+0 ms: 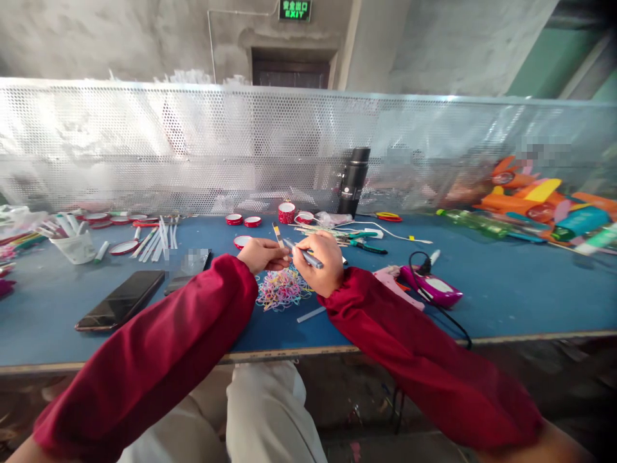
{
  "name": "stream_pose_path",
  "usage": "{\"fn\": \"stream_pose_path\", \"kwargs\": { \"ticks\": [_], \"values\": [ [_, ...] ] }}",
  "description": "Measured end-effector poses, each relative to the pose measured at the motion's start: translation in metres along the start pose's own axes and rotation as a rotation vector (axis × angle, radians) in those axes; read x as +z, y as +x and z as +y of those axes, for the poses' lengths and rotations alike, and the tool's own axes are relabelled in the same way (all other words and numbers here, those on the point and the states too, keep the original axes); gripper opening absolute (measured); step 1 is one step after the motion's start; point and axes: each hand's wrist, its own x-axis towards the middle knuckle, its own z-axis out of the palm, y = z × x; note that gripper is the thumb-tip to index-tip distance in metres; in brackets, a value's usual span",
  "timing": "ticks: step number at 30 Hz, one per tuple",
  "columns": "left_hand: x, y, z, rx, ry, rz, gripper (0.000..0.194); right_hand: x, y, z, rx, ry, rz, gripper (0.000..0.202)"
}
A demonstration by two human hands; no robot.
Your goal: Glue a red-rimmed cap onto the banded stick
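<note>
My left hand [261, 254] is closed, pinching a thin stick [278, 235] with a yellowish body and a dark tip pointing up; its exact kind is too small to tell. Close beside it, my right hand [319, 262] grips a grey-blue pen [309, 258], held slanting with one end toward the stick. Whether pen and stick touch, I cannot tell. Just below both hands lies a pile of small multicoloured rubber bands [282, 292]. A translucent stick [311, 315] lies near my right wrist. Behind my left hand is a red-rimmed round lid [242, 242].
A phone [123, 299], a white cup of pens [74, 247] and several white sticks [157, 243] are left. A black bottle [354, 183] stands behind, near pliers [367, 247]. At right are a purple device [434, 288] with a cable and orange toy planes [520, 196]. Perforated metal panel [289, 128] borders the back.
</note>
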Motion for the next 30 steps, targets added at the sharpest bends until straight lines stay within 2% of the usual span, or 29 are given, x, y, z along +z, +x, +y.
{"fn": "stream_pose_path", "kwargs": {
  "ticks": [11, 23, 30],
  "values": [
    [0.0006, -0.0003, 0.0003, -0.004, -0.015, 0.013, 0.027, -0.0007, 0.0008, 0.0003, -0.023, -0.003, -0.004, 0.009],
    [0.0003, 0.0009, -0.0021, 0.006, -0.031, -0.002, 0.019, 0.0012, 0.0000, -0.0023, -0.034, 0.026, -0.016, 0.010],
    [0.0008, 0.0005, -0.0003, 0.004, -0.026, 0.004, 0.024, 0.0003, 0.0005, 0.0006, -0.021, -0.006, -0.016, 0.010]
  ]
}}
